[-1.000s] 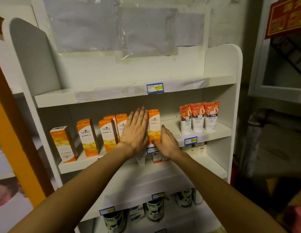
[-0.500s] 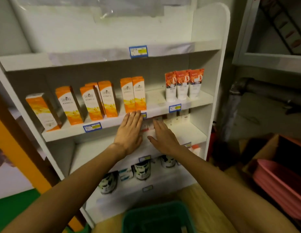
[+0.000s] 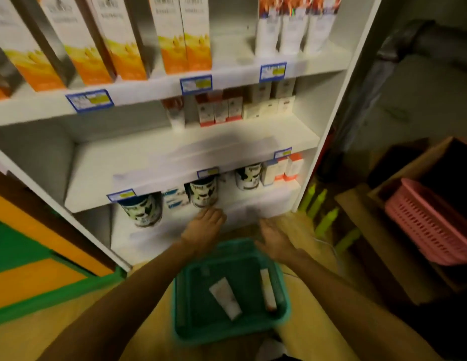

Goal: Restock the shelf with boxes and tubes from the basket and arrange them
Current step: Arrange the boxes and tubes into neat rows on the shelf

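A green basket sits on the floor below me, in front of the white shelf unit. Inside it lie a white tube and a slim white and orange box. My left hand hovers over the basket's far rim, fingers apart and empty. My right hand is beside it, open, palm turned inward, holding nothing. Orange and white boxes stand in a row on the upper shelf, with orange-topped tubes to their right.
The middle shelf holds small boxes and a tube. Black and white cans stand on the lowest shelf. A pink basket rests in a cardboard box at right. Yellow-green bottles lie by the shelf's foot.
Both hands have dropped from the boxes on the upper shelf down to just above the green basket. My view has tilted down, bringing the basket and its contents into sight.
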The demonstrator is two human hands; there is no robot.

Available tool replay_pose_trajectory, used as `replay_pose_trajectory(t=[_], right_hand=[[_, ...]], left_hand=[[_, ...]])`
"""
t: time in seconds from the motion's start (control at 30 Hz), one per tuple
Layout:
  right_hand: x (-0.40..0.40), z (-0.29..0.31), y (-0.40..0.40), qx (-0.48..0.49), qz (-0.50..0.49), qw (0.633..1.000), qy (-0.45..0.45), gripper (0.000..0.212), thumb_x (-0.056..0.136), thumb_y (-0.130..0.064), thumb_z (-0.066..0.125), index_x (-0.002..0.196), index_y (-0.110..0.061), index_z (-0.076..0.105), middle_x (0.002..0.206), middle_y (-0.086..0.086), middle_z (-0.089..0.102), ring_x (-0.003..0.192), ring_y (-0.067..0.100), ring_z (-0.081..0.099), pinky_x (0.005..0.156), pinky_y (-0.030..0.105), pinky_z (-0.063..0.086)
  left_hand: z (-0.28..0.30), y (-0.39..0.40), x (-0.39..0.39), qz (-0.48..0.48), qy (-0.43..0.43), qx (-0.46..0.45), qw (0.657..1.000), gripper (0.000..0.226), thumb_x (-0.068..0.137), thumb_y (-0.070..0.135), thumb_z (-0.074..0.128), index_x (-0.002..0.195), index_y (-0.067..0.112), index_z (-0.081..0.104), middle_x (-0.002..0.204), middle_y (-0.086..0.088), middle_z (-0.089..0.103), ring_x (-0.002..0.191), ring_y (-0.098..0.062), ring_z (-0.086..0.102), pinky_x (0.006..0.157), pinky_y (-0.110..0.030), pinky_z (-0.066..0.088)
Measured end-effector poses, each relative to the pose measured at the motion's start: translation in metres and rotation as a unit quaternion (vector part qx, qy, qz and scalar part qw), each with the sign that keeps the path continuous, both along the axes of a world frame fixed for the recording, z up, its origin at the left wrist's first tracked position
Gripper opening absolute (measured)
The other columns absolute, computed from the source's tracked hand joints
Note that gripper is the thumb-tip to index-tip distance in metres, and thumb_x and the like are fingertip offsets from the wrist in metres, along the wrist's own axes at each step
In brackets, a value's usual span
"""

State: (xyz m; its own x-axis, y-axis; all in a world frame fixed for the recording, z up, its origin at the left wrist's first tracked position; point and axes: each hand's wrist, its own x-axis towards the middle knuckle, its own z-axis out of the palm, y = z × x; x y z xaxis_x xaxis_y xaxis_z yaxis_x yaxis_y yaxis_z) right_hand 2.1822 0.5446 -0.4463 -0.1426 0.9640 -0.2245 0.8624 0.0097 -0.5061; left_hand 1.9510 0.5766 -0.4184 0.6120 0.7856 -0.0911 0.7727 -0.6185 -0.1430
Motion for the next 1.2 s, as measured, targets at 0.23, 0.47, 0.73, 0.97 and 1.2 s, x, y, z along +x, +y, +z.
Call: replay_pose_trajectory(t=[0.23, 0.47, 0.73, 0.97, 1.2], right_hand=[[0.021, -0.083, -0.018, -0.15, -0.016, 0.988, 0.009, 0.06, 0.094, -0.038, 0.057, 0.146, -0.014, 0.04, 0.142, 0.01, 0.049, 0.129, 0.032, 0.05, 0.102, 0.037, 0.045], [0.019, -0.148, -0.03, -0.247, -0.036, 0.968, -0.033, 0.059, 0.1, -0.035, 0.053, 0.147, -0.004, 0.034, 0.143, 0.021, 0.047, 0.127, 0.036, 0.05, 0.099, 0.039, 0.046], [0.003, -0.218, -0.07, -0.223, -0.128, 0.963, -0.085, 0.083, 0.092, -0.041, 0.056, 0.156, -0.01, 0.014, 0.145, 0.015, 0.045, 0.125, 0.032, 0.052, 0.092, 0.042, 0.051], [0.0, -0.238, -0.081, -0.227, -0.157, 0.95, -0.143, 0.065, 0.098, -0.028, 0.05, 0.152, -0.005, 0.022, 0.135, 0.013, 0.057, 0.119, 0.031, 0.059, 0.088, 0.037, 0.049], [0.004, -0.237, -0.079, -0.235, -0.202, 0.948, -0.07, 0.04, 0.091, -0.024, 0.056, 0.128, -0.012, 0.048, 0.118, 0.013, 0.065, 0.109, 0.033, 0.062, 0.077, 0.034, 0.047]], left_hand=[[-0.093, -0.018, 0.002, 0.024, 0.027, -0.131, 0.991, 0.066, 0.091, 0.025, 0.057, 0.151, 0.008, 0.035, 0.156, -0.016, 0.033, 0.142, -0.034, 0.033, 0.12, -0.046, 0.021], [-0.177, -0.03, 0.008, 0.019, 0.082, -0.249, 0.965, 0.069, 0.087, 0.027, 0.068, 0.149, 0.013, 0.039, 0.155, -0.012, 0.033, 0.14, -0.032, 0.036, 0.117, -0.047, 0.029], [-0.247, -0.053, 0.009, -0.046, 0.102, -0.276, 0.954, 0.068, 0.086, 0.024, 0.071, 0.145, 0.01, 0.04, 0.151, -0.015, 0.039, 0.135, -0.033, 0.041, 0.112, -0.051, 0.036], [-0.284, -0.063, 0.013, -0.062, 0.123, -0.258, 0.956, 0.069, 0.087, 0.014, 0.068, 0.148, 0.012, 0.036, 0.159, -0.016, 0.027, 0.147, -0.035, 0.023, 0.116, -0.052, 0.031], [-0.289, -0.057, 0.019, -0.062, 0.127, -0.258, 0.956, 0.064, 0.088, 0.018, 0.068, 0.145, 0.014, 0.04, 0.153, -0.013, 0.035, 0.141, -0.035, 0.031, 0.112, -0.051, 0.036]])
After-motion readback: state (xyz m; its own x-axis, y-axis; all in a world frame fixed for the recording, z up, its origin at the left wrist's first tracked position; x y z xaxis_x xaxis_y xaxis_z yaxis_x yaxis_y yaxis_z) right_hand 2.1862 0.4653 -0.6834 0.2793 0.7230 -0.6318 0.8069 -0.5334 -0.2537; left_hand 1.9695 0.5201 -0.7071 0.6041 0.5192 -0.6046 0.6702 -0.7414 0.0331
